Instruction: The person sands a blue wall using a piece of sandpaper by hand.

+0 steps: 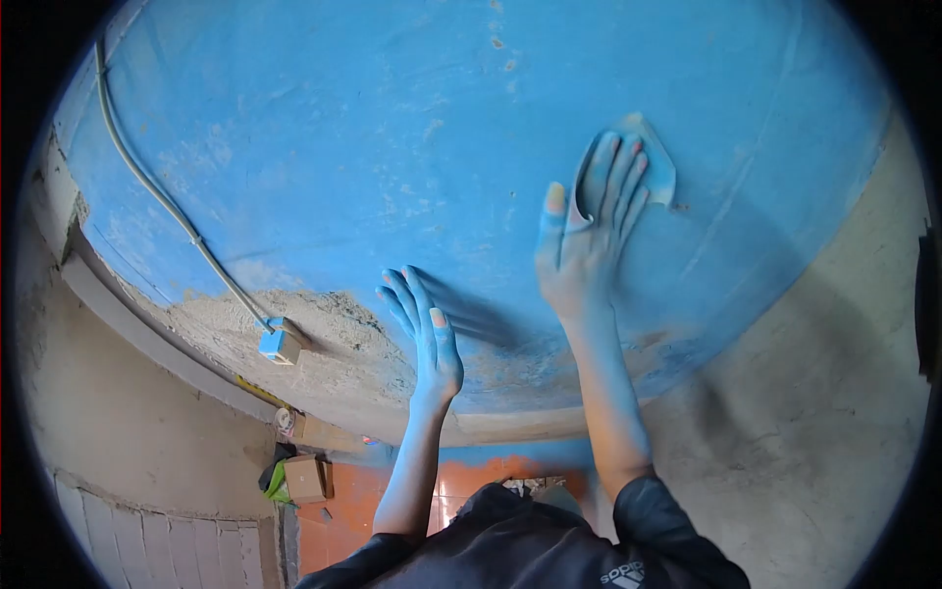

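Note:
My right hand presses a sheet of sandpaper flat against the blue wall with its fingers. One edge of the sheet curls up beside the index finger, and the thumb stands apart to the left. Lower and further left, my left hand is open with fingers stretched out and nothing in it. It throws a shadow on the wall; whether its fingertips touch the surface I cannot tell. Blue dust coats both hands and forearms.
A cable runs down the wall to a small blue socket box. Bare rough plaster shows around the box. Below, a cardboard box sits on the orange tiled floor. Grey plastered wall stands at the right.

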